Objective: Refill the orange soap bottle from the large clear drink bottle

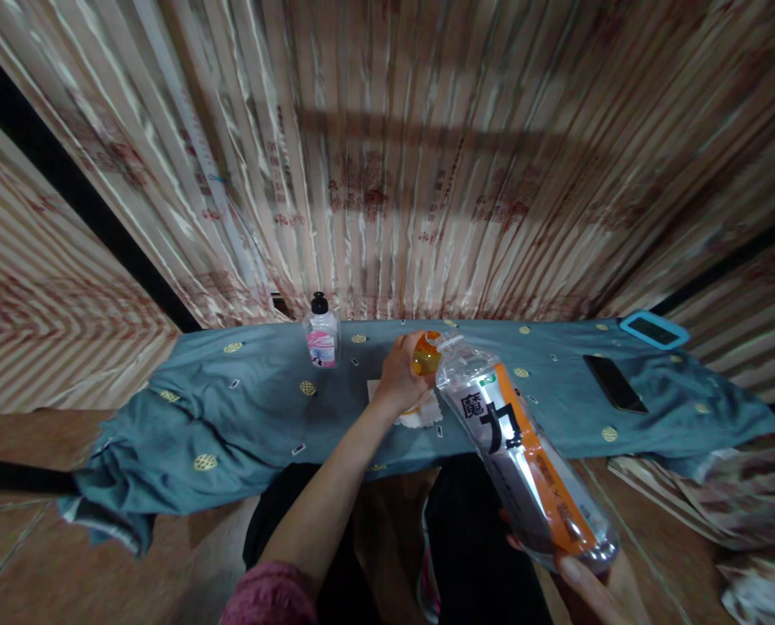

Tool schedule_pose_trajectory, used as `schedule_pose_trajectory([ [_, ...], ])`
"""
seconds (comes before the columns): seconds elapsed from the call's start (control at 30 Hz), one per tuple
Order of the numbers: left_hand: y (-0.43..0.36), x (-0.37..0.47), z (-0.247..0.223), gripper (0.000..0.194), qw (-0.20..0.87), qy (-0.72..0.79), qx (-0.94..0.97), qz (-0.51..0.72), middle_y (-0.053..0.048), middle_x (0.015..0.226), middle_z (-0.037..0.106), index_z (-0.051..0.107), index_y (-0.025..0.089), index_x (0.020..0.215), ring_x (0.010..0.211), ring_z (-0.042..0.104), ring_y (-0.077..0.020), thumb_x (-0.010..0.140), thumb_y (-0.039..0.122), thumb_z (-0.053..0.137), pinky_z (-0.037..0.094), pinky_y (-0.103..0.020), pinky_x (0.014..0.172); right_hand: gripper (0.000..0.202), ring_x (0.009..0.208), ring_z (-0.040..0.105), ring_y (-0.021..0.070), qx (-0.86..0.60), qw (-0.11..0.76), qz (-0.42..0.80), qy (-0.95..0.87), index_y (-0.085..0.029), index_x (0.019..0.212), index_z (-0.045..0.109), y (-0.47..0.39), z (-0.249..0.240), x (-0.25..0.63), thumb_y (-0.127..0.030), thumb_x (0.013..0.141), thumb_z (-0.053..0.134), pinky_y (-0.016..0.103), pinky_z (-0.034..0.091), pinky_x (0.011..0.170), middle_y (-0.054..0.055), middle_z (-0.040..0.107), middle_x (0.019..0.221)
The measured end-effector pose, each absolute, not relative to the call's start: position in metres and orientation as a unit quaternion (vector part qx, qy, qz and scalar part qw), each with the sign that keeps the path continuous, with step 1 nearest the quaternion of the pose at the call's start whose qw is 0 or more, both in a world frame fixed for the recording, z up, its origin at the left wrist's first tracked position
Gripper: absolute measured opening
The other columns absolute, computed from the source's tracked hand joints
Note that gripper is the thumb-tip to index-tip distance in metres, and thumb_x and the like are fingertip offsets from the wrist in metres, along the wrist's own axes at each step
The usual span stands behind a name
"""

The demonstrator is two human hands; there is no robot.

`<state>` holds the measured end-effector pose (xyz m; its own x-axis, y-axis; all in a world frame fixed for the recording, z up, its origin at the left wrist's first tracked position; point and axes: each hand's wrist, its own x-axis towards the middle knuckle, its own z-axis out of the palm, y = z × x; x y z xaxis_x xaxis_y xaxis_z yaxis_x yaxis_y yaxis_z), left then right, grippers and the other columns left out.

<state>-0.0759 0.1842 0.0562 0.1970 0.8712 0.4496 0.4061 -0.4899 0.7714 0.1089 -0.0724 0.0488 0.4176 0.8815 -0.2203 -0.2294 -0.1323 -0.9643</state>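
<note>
My right hand point(595, 586) holds a clear plastic bottle point(523, 451) by its base; the bottle has an orange label with black characters and is tilted with its neck pointing away from me. My left hand point(400, 373) reaches forward and grips the orange cap point(424, 351) at the bottle's mouth. Under that hand a white cloth or tissue point(423, 415) lies on the blue-grey cloth-covered bench point(263, 408). The bottle looks empty or nearly so.
A small bottle with a black cap and pink label point(323, 334) stands at the bench's back. A dark phone point(614, 383) lies on the right, and a blue-edged device point(653, 329) at the far right corner. Striped curtains point(426, 156) hang behind. My dark trousers are below.
</note>
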Motion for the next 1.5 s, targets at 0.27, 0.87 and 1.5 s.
schedule_pose_trajectory([
  [0.27,0.1860,-0.0747,0.0509,0.058,0.253,0.434,0.728,0.467,-0.009,0.119,0.068,0.059,0.021,0.122,0.112,0.065,-0.0263,0.069,0.026,0.083,0.054,-0.043,0.099,0.075,0.094,0.077,0.0353,-0.588,0.577,0.464,-0.326,-0.030,0.150,0.044,-0.0747,0.0485,0.1162,-0.051,0.084,0.071,0.053,0.062,0.086,0.011,0.080,0.102],
  [0.87,0.1857,-0.0734,0.0512,0.058,0.252,0.438,0.723,0.471,-0.008,0.118,0.068,0.059,0.022,0.120,0.110,0.066,-0.0259,0.068,0.028,0.084,0.054,-0.041,0.097,0.078,0.088,0.077,0.0324,-0.597,0.576,0.450,-0.331,-0.029,0.152,0.043,-0.0744,0.0458,0.1193,-0.051,0.082,0.072,0.050,0.061,0.088,0.009,0.080,0.102],
  [1.5,0.1827,-0.0723,0.0533,0.059,0.257,0.436,0.723,0.471,-0.009,0.119,0.066,0.056,0.020,0.123,0.111,0.065,-0.0261,0.069,0.021,0.082,0.055,-0.040,0.097,0.083,0.086,0.077,0.0325,-0.614,0.575,0.446,-0.305,-0.028,0.147,0.046,-0.0764,0.0542,0.1181,-0.050,0.075,0.080,0.048,0.061,0.084,0.010,0.079,0.103],
])
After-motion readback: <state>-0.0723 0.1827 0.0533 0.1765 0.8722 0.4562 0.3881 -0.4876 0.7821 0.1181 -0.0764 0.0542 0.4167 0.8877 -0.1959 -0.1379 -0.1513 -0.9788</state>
